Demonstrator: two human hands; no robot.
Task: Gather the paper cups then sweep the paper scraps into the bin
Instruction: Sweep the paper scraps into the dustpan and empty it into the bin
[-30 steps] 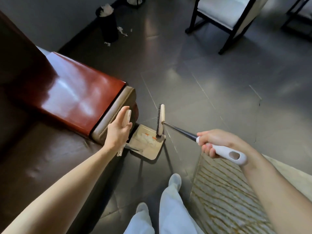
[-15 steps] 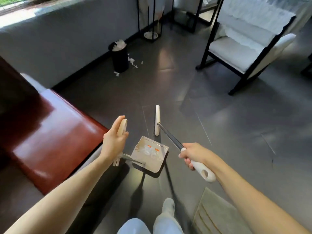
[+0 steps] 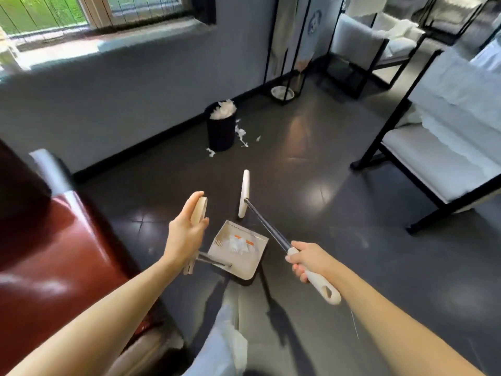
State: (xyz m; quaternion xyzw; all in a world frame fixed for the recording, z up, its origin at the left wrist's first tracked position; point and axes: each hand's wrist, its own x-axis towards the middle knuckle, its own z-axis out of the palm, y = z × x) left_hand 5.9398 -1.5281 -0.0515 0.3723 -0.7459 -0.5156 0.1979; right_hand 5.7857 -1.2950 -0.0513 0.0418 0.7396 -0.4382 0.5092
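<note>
Head: right hand (image 3: 307, 263) around broom handle (image 3: 316, 283)

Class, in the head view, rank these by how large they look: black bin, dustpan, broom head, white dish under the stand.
1. dustpan
2. black bin
3. broom head
4. white dish
The dustpan is nearest; the farther bin may truly be bigger.

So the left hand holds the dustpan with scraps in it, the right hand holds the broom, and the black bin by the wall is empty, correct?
Not empty: the head view shows the black bin heaped with white paper above its rim. The rest stands: the left hand holds the dustpan with scraps in it, and the right hand holds the broom.
</note>
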